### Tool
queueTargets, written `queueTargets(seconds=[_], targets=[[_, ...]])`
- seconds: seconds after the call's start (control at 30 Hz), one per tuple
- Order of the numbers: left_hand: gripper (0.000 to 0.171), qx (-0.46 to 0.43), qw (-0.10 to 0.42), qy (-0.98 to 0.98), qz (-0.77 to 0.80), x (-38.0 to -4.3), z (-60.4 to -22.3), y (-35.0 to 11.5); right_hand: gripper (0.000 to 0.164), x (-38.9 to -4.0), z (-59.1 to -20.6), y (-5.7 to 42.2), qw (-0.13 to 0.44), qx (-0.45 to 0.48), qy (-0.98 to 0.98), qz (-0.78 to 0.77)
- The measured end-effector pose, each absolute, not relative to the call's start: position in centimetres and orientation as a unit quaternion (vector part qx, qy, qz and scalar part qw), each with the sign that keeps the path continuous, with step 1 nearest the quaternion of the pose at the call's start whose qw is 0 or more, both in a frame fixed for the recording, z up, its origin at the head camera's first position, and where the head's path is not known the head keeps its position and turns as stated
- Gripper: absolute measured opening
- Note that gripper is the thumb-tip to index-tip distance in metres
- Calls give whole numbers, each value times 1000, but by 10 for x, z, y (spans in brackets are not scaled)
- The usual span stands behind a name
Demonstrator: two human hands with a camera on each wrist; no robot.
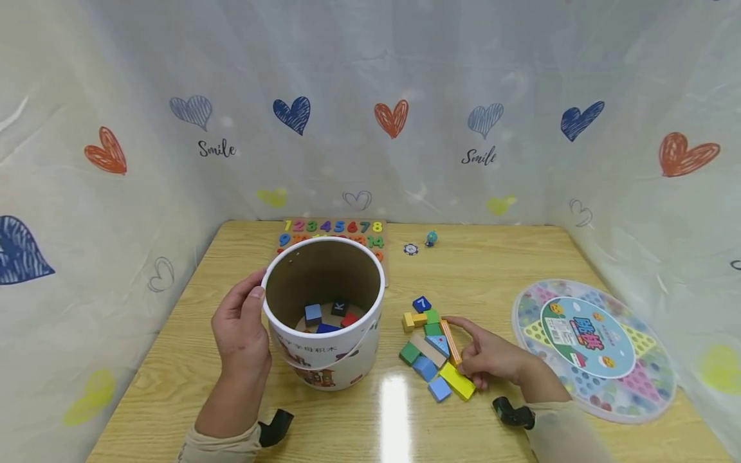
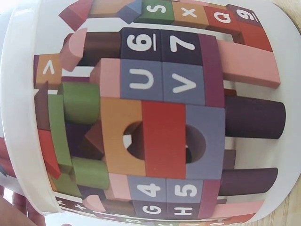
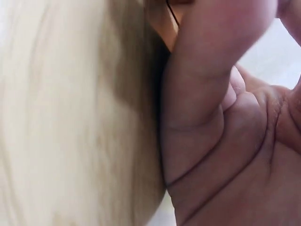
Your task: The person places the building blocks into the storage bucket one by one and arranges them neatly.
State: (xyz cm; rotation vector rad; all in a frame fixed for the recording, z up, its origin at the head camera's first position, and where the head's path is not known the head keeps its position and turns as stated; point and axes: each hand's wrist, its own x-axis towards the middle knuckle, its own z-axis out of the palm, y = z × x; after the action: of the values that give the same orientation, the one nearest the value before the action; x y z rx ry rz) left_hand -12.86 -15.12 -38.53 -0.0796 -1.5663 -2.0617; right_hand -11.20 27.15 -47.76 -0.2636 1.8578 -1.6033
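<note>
My left hand [image 1: 243, 328] grips the rim of a white bucket [image 1: 347, 360] at its left side. Letter blocks, such as a black K block [image 1: 339, 308] and a light blue block [image 1: 313, 314], lie at its bottom. The left wrist view shows the bucket's wall [image 2: 164, 141], printed with pictures of blocks. To the right, my right hand [image 1: 494, 357] rests low against a cluster of wooden blocks. Its index finger reaches the far end of an orange striped block [image 1: 451, 342], with the thumb by its near end. A yellow block [image 1: 457, 381] lies just under the curled fingers.
Behind the bucket lies a number board [image 1: 379, 270], partly hidden. A poker chip [image 1: 410, 249] and a small globe [image 1: 431, 238] sit at the back. A round Chinese checkers box [image 1: 642, 386] lies at the right, near my right forearm. Patterned curtains surround the wooden table [image 1: 492, 263].
</note>
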Motion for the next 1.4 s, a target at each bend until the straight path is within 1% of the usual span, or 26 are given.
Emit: queueTargets(seconds=[0.23, 0.4, 0.5, 0.9, 1.1, 1.23, 1.4], targets=[[28, -36, 271, -576, -770, -128, -384, -151, 85, -113, -473, 267, 298, -85, 728, -612], [27, -35, 273, -577, -769, -128, -385, -150, 95, -110, -469, 263, 317, -90, 729, -599], [27, -36, 275, -578, -767, -128, -385, -150, 96, -109, -469, 261, 317, -95, 734, -592], [27, -24, 273, -579, -767, -127, -384, -150, 87, -109, -475, 251, 257, -123, 776, -563], [26, -23, 274, -579, -767, -127, -385, -149, 83, -110, -476, 251, 227, -107, 805, -538], [27, -18, 271, -584, -765, -128, -386, -149, 86, -111, -466, 251, 226, -112, 806, -535], [27, -19, 271, -588, -762, -128, -386, -151, 87, -114, -441, 248, 243, -154, 788, -544]])
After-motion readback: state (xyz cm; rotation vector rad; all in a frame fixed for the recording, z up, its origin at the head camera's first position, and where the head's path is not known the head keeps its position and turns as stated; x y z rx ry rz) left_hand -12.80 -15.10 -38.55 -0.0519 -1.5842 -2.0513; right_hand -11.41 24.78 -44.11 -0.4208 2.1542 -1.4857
